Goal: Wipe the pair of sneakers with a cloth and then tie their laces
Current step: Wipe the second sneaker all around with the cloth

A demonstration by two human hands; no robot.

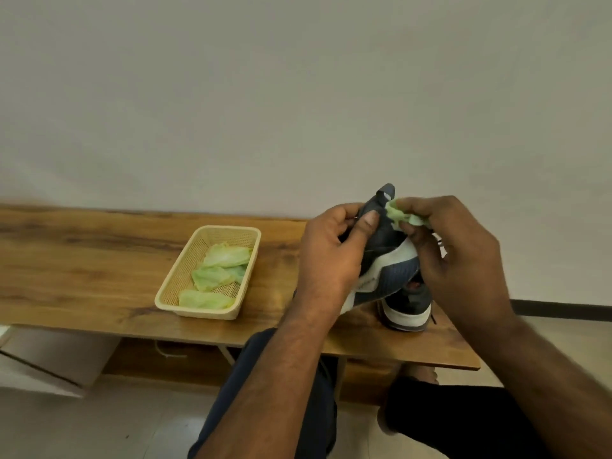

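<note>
Wiping is under way on one sneaker (385, 256), lifted off the table (99, 260) and tilted heel-up, apparently so its back and side face the person. The left hand (331, 253) grips it from the left, thumb pressed across the dark upper, which steadies the shoe against the rubbing. The right hand (453, 246) pinches a bunched green cloth (402, 215) against the heel area near the pull tab, its fingers curled round the wad so that a small pad meets the fabric.

The second sneaker (409, 309) stands on the table directly beneath the raised one, near the front edge, partly hidden by it; a dark lace end shows beside it, so tying looks not yet done there. Whether the held shoe's laces are tied cannot be told.

To the left, well apart from the shoes, a cream basket (172, 286) holds more green cloths (215, 273), within reach, probably as spares for when the one in use gets dirty.
</note>
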